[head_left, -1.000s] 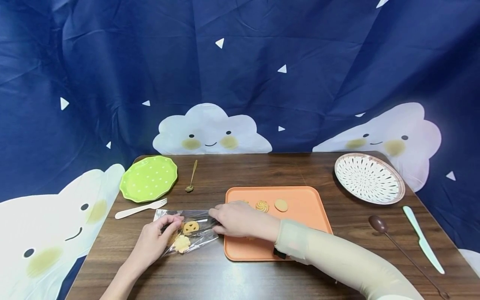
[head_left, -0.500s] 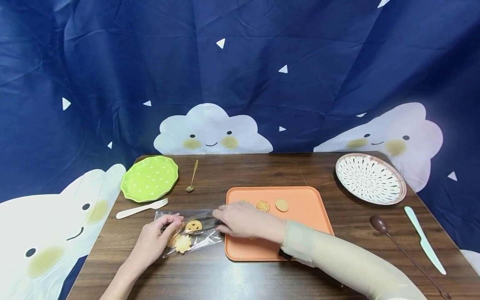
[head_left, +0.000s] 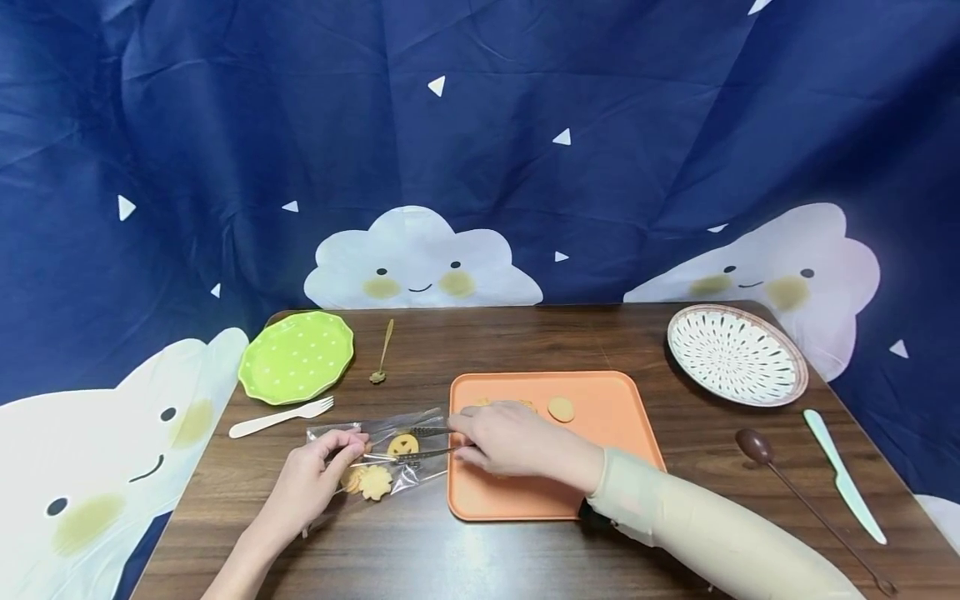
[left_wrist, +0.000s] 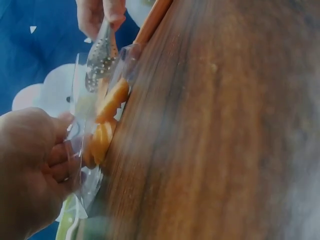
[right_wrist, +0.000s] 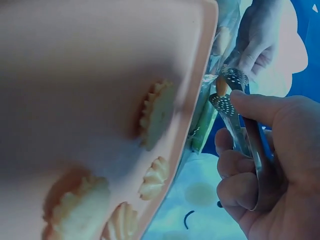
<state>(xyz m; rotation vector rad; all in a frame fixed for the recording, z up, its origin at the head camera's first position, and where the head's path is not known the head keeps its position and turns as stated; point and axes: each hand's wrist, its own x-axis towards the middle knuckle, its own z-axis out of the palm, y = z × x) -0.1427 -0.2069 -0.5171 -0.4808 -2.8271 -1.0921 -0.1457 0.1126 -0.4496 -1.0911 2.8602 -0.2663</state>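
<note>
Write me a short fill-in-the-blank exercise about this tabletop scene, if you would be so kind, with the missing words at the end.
1. The right hand grips a pair of metal ____ with perforated ends.
2. In the head view, the clear bag pinched by the left hand lies mostly to the ____ of the tray.
3. That tray is coloured ____.
4. The white fork lies beside a dotted plate coloured ____.

Missing words: tongs; left; orange; green.
</note>
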